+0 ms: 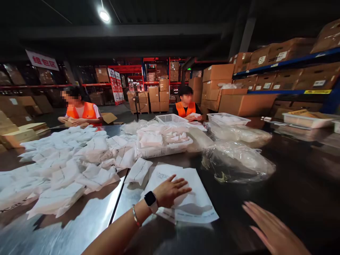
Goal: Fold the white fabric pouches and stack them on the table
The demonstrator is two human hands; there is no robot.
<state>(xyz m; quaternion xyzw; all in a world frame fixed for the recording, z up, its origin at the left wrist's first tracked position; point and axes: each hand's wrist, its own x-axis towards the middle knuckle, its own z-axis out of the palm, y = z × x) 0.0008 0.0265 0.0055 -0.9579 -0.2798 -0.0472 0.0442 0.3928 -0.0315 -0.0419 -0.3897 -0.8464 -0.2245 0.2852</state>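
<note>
My left hand (171, 191) lies flat with fingers stretched out on a stack of white flat bags (191, 203) in front of me on the metal table (79, 226). A smartwatch and a thin bracelet sit on that wrist. My right hand (271, 230) hovers open at the lower right over the dark tabletop, fingers straight, holding nothing, a short way right of the bags.
A big heap of white packets (69, 159) covers the left of the table. A white basket (164, 143) of packets stands behind the bags, crumpled clear plastic (239, 161) to its right. Two people in orange vests (82, 111) (186, 108) work at the far side. Cardboard boxes fill shelves (278, 67).
</note>
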